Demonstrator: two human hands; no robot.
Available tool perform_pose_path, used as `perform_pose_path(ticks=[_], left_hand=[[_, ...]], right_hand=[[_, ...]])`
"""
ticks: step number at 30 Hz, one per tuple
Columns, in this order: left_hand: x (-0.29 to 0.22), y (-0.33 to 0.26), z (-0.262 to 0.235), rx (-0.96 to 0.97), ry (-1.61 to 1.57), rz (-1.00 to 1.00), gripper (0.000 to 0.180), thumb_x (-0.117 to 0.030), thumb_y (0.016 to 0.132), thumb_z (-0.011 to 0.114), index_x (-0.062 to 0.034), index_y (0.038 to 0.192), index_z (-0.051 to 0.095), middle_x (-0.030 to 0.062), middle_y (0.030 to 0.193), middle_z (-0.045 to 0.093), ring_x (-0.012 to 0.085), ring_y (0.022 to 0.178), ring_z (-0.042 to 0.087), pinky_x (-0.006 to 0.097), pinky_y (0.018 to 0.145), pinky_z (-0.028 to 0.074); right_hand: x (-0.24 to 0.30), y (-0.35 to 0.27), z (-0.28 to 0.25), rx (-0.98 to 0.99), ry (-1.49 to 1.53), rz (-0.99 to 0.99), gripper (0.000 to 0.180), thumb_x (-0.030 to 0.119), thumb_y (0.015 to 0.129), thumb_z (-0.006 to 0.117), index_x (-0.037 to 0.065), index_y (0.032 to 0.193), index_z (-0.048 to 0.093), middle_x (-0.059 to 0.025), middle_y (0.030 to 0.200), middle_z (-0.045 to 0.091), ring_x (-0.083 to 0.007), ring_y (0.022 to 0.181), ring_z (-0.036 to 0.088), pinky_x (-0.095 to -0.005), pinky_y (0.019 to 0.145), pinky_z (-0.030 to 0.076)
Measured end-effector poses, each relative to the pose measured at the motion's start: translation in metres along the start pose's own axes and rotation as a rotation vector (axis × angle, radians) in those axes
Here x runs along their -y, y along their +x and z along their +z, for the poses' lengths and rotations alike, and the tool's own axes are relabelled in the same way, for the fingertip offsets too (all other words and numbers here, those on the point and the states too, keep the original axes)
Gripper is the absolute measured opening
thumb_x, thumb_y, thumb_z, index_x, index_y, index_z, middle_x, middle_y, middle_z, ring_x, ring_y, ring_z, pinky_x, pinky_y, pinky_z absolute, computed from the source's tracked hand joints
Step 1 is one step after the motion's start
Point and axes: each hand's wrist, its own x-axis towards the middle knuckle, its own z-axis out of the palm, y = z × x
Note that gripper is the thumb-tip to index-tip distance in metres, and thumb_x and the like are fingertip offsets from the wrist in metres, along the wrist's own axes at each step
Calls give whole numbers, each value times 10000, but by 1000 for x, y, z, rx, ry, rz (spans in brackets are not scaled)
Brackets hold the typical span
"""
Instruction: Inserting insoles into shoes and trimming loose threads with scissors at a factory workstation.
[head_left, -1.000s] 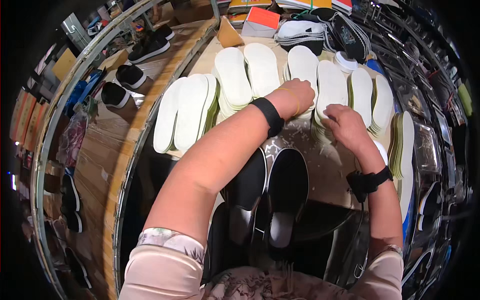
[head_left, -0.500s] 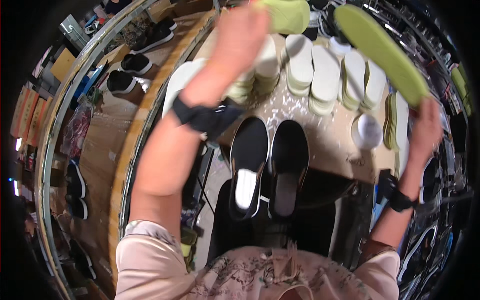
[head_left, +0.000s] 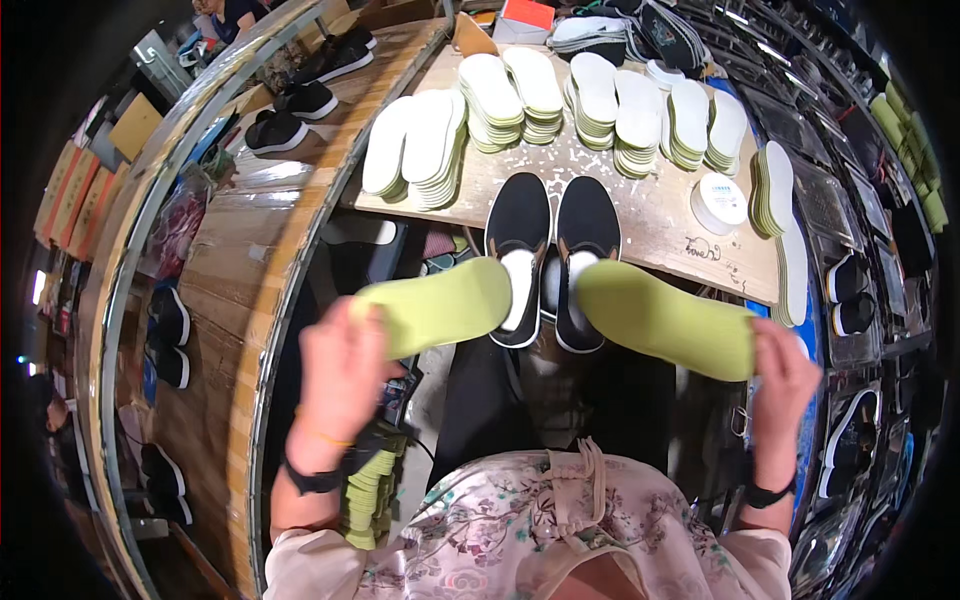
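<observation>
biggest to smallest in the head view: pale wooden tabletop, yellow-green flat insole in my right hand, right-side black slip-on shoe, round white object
1. Pale wooden tabletop
2. Yellow-green flat insole and right-side black slip-on shoe: too alike to rank; insole looks nearer the camera
3. Round white object

Both hands (head_left: 345,375) (head_left: 785,375) pinching, well apart, forearms (head_left: 303,510) (head_left: 768,516) forward

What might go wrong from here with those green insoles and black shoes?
The left hand and right hand each hold a green insole at one end, so either might slip. The insoles' free ends overlap the black shoes in this view and might nudge them; the shoes seem to overhang the table, perhaps risking a fall.
</observation>
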Motion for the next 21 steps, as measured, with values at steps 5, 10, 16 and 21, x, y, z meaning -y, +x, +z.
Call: perform_pose_path(ticks=[5, 10, 16, 21], left_hand=[[-12, -51, 55, 299, 595, 707, 245, -131, 787, 588, -14, 1000, 561, 115, 869, 606, 253, 749, 606, 339, 625, 497], [9, -30, 74, 443, 862, 793, 329, -88, 724, 505, 20, 1033, 533, 142, 1083, 528, 271, 1049, 501, 348, 834, 451], [70, 39, 89, 270, 715, 1050, 302, -90, 752, 500, -6, 1040, 531, 145, 1043, 544, 275, 984, 534, 354, 848, 441], [58, 74, 142, 494, 1059, 921, 47, -90, 644, 588, -88, 636, 635, 70, 595, 586, 236, 606, 605, 338, 470, 454]], right_hand=[[75, -21, 45, 170, -23, -891, 253, 84, 749, 598, 10, 988, 559, -120, 958, 592, -237, 855, 600, -297, 655, 502], [56, -1, 94, 402, -298, -953, 295, 130, 702, 536, 25, 978, 524, -77, 812, 550, -188, 717, 562, -276, 609, 462], [22, 26, 117, 661, -235, -817, 315, 90, 721, 510, 40, 1032, 513, -102, 899, 546, -268, 810, 558, -347, 682, 453], [-11, 50, 158, 525, -312, -719, 176, 82, 676, 554, 66, 841, 613, -99, 793, 593, -280, 792, 586, -372, 683, 458]])
